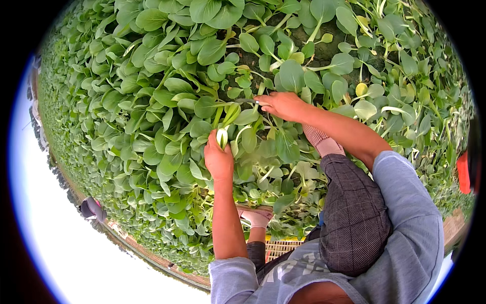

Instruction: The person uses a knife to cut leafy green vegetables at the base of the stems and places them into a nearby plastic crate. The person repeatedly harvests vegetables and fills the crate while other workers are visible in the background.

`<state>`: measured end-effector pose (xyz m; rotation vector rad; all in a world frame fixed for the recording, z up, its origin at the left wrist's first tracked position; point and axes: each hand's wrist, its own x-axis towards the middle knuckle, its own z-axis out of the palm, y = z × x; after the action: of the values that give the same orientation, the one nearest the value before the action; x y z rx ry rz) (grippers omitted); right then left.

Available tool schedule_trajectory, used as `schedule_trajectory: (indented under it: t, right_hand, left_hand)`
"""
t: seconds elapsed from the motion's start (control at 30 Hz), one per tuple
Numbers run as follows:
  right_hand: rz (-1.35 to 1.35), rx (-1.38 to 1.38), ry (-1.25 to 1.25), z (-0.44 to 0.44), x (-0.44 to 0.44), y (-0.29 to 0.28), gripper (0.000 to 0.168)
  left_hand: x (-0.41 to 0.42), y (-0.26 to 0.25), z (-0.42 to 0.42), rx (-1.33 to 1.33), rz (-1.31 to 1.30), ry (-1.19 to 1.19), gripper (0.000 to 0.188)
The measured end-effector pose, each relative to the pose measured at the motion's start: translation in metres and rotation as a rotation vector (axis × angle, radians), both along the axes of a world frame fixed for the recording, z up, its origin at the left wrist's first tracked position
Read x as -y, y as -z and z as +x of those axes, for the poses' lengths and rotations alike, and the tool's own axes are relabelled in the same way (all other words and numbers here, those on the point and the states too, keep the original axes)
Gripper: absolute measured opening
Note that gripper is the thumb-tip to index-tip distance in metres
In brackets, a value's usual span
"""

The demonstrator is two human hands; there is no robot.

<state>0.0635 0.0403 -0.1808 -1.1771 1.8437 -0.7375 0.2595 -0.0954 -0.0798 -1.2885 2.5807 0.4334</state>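
Note:
My left hand (219, 157) grips the white-green base of a leafy bok choy plant (222, 137), its pale stalks and green leaves pointing up and away. Up and to the right, my right hand (284, 105) is closed around the handle of a small knife or sickle (246, 101). Its thin dark blade points left among the leaves, near the stalks of the held plant; the blade's tip is partly hidden. Standing bok choy (163, 95) grows densely at left. Loose or flattened leafy plants (290, 76) lie over dark soil beyond my right hand.
A plastic crate (279, 247) with a yellow rim is behind my feet. My shoes (317, 135) rest among the plants. Another person (93, 209) is far off at the field's left edge. A red object (463, 173) shows at the far right.

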Motion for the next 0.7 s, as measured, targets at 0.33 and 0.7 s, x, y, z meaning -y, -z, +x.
schedule_trajectory:
  t: [0.33,0.7]
  right_hand:
    - [-0.157,0.148,-0.079,0.000,0.016,0.052,0.040]
    - [0.120,1.041,0.348,-0.007,0.033,0.006,0.042]
  left_hand:
    - [0.023,0.003,0.007,-0.174,0.292,-0.327,0.040]
    - [-0.008,-0.040,0.022,-0.346,0.145,-0.125,0.042]
